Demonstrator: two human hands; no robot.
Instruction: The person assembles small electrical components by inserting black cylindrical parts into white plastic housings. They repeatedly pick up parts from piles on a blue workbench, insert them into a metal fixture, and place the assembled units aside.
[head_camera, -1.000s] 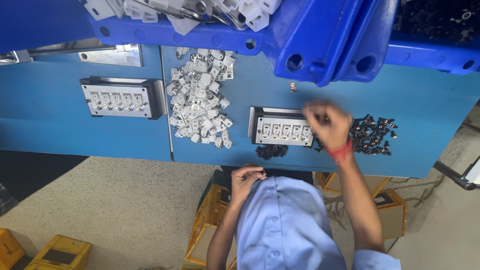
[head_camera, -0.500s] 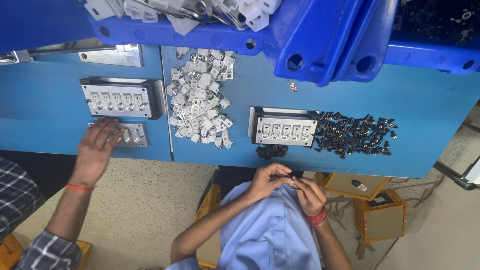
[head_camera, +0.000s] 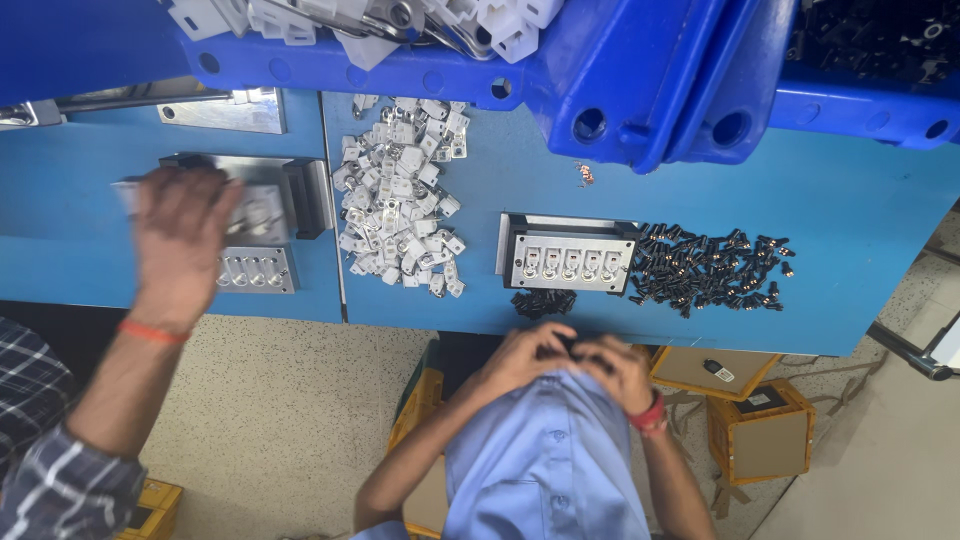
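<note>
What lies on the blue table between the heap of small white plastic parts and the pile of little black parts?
In the head view, a metal fixture block with a row of slots lies between the white heap and the black pile.

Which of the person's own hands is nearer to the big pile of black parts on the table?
Right. The right hand is below the pile of black parts, slightly to its left; the left hand lies farther left, against the right one.

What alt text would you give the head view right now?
Seen from above, a person in a light blue shirt holds the left hand and right hand together at the edge of a blue table, near a metal fixture, black small parts and white parts. A co-worker's hand reaches over another fixture.
</note>
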